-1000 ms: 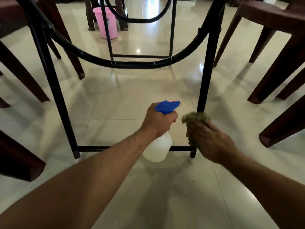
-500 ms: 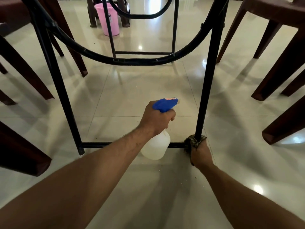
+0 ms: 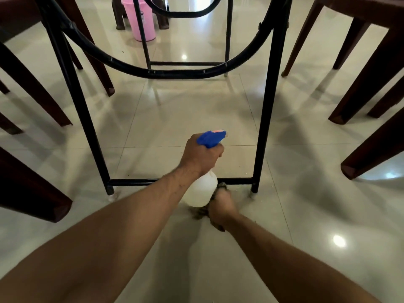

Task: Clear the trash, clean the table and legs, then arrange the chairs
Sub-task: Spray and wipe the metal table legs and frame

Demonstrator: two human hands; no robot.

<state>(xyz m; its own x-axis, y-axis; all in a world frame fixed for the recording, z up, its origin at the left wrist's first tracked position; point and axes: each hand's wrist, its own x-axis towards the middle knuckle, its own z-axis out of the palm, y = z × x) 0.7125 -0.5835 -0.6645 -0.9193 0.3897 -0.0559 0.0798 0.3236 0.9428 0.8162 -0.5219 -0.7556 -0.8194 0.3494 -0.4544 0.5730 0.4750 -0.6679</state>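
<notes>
I look under the table at its black metal leg frame (image 3: 267,119). My left hand (image 3: 202,157) grips the neck of a white spray bottle (image 3: 202,191) with a blue trigger head, held just above the floor. My right hand (image 3: 220,207) holds a crumpled brownish cloth (image 3: 200,213) against the frame's low crossbar (image 3: 135,182), right beside the bottle. Part of the cloth is hidden behind the bottle and my hand.
Dark brown chair legs (image 3: 358,92) stand on both sides of the frame, close on the left (image 3: 32,189) and right. A pink bucket (image 3: 140,20) sits on the tiled floor beyond the far leg frame (image 3: 188,63). Small crumbs lie on the floor by the right foot (image 3: 253,194).
My right hand slid the cloth down the right leg, then leftward along the bottom crossbar to beside the bottle. My left hand kept hold of the spray bottle.
</notes>
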